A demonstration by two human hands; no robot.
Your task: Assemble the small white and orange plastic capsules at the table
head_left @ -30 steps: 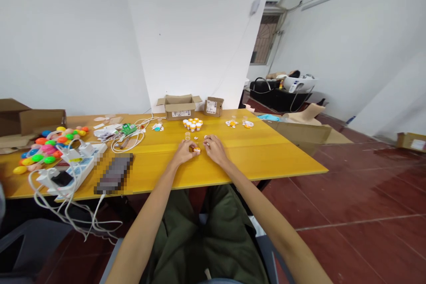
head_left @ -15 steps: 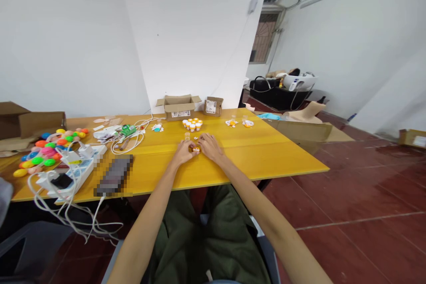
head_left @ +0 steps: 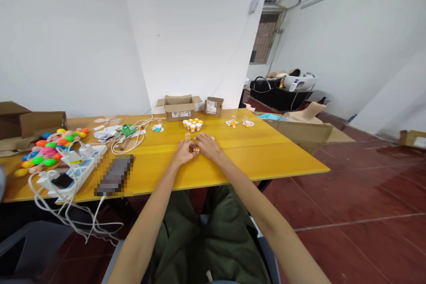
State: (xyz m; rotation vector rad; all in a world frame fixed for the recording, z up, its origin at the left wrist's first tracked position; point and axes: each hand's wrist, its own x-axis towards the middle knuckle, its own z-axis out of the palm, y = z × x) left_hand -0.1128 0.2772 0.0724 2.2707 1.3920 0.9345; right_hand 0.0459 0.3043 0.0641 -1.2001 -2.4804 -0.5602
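My left hand point(head_left: 183, 151) and my right hand point(head_left: 207, 145) meet over the middle of the yellow table point(head_left: 253, 151), fingers pinched together around a small orange piece point(head_left: 195, 148) that rests on or just above the tabletop. The piece is mostly hidden by my fingers. Just beyond my hands stands a cluster of several small white-and-orange bottles point(head_left: 192, 124), and one tiny clear vial point(head_left: 187, 135) stands alone in front of them.
Two cardboard boxes point(head_left: 180, 105) sit at the table's far edge. Left of me lie white cables point(head_left: 133, 140), a power strip point(head_left: 78, 168), a blurred dark device point(head_left: 114, 175) and bright plastic eggs point(head_left: 46, 148). Small orange-white parts point(head_left: 239, 123) lie far right.
My right hand has slid left from a small gap until its fingers meet my left hand at the orange piece. The left hand has stayed in place.
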